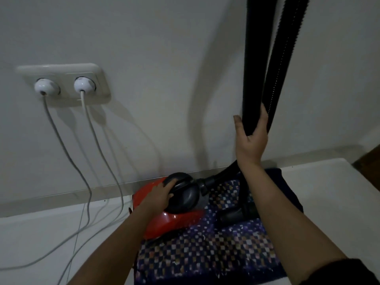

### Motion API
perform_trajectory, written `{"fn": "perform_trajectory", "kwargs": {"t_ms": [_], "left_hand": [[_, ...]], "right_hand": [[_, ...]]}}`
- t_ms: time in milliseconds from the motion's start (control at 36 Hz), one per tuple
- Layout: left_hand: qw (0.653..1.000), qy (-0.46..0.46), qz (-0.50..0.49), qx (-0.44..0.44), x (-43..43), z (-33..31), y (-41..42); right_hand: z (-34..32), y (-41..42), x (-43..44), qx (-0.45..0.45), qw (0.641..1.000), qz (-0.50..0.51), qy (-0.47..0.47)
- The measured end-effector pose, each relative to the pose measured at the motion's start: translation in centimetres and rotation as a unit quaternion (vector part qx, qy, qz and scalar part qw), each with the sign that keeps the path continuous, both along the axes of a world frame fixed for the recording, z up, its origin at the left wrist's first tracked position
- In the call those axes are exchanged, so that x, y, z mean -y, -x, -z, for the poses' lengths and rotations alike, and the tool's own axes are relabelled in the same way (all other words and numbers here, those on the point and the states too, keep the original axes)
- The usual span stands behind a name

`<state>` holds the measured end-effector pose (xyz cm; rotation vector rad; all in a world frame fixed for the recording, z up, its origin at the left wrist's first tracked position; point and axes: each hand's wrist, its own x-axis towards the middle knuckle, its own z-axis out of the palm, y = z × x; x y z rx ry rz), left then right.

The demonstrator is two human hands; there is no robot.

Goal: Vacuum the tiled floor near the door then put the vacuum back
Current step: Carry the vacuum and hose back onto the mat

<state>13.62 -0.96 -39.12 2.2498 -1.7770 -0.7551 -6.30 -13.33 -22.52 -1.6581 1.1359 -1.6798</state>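
A: Far left first. What was out there, away from the hands?

B: A double socket (pixel 63 83) on the wall, with two white plugs in it. Their cables (pixel 98 145) dropped to the floor, well left of the left hand.

A: And the left hand?

B: The left hand (pixel 159 195) lay on the vacuum (pixel 174 206), fingers spread and curled over the dark round handle on top. It was gripping that handle, not flat. The red body showed under and around the wrist.

A: Where did the vacuum sit?

B: On a checked mat (pixel 205 256), close to the wall, straight below the left hand.

A: Then the right side?

B: The right hand (pixel 249 140) was raised, higher than the left, palm toward the wall. Thumb on one side, fingers on the other, it was clasped round the black tube (pixel 254 68), which ran up out of view.

A: Anything beside it?

B: The ribbed hose (pixel 283 58), just right of the tube, touching the fingertips. Its lower end curved down behind the wrist to the vacuum's front.
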Motion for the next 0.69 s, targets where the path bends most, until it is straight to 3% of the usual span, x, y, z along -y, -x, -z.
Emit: {"fn": "perform_trajectory", "kwargs": {"t_ms": [222, 389, 694], "left_hand": [[1.000, 0.007, 0.005, -0.028, -1.7, -0.5, 1.1], [0.998, 0.007, -0.026, -0.050, -1.6, -0.3, 1.9], [0.998, 0.015, -0.038, -0.044, -2.0, 0.5, 1.6]], "right_hand": [[-1.6, -1.4, -2.1, 0.042, 0.999, -0.003, 0.000], [0.4, -1.3, -3.0, 0.066, 0.996, -0.009, -0.050], [0.9, -0.3, -3.5, 0.012, 0.999, -0.033, -0.032]]}}
